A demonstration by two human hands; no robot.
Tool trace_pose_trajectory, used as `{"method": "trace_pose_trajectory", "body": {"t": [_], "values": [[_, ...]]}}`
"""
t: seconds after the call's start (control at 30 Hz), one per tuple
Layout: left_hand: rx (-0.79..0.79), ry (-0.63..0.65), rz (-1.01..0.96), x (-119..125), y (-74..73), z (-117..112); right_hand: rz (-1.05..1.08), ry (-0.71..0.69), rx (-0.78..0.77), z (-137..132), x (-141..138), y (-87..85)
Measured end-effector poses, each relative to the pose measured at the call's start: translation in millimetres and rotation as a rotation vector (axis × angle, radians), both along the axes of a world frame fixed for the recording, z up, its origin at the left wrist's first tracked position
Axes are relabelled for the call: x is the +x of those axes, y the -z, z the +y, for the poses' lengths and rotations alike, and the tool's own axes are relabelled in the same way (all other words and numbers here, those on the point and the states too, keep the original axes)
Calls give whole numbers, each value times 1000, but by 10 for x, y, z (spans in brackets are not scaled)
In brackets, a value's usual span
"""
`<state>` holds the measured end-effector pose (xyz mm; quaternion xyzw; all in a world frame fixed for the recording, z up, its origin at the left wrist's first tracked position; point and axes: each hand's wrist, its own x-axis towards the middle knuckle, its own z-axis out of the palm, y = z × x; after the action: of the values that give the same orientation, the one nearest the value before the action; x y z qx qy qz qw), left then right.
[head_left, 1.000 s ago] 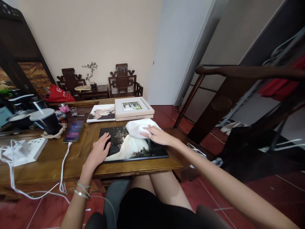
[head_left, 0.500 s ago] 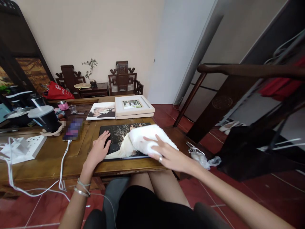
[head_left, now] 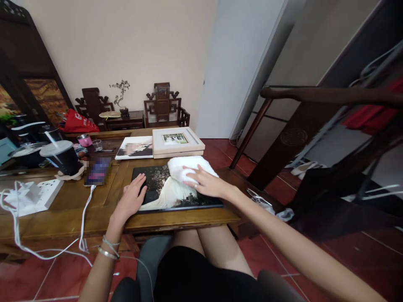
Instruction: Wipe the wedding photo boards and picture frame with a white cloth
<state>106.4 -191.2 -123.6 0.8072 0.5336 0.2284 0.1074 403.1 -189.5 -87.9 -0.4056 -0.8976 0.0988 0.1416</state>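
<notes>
Your left hand (head_left: 131,198) lies flat, fingers spread, on the left edge of the photo panel (head_left: 157,197), likely pinning it to the table (head_left: 72,205). Your right hand (head_left: 205,183) presses the white cloth (head_left: 184,164) onto its far side, fingers extended, not clenched.

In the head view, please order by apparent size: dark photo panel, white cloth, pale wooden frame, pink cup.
Largest: dark glossy photo panel.
Then pale wooden picture frame and white folded cloth, alike; frame lies farther, right hand covers some cloth.
Smallest: small pink cup.
</notes>
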Motion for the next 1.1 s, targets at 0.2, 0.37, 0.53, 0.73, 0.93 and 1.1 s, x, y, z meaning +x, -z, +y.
{"method": "trace_pose_trajectory", "body": {"t": [0.2, 0.37, 0.53, 0.73, 0.93, 1.1], "values": [[-7, -9, -8, 4, -2, 2, -23, 93, -2, 423, -14, 81], [0, -18, -26, 12, 11, 1, -55, -2, -3, -191, -23, 19], [-4, -13, -27, 15, 21, 5, -103, -79, -17, -958, -50, -54], [12, -5, -34, 6, 33, 10, -46, -94, -18, -826, -119, -50], [-3, -5, -26, 2, 13, 7, -58, -4, 18, 94, -323, 5], [-9, -7, -41, 5, 3, 5, -71, 100, 24, 432, -464, 16]]}}
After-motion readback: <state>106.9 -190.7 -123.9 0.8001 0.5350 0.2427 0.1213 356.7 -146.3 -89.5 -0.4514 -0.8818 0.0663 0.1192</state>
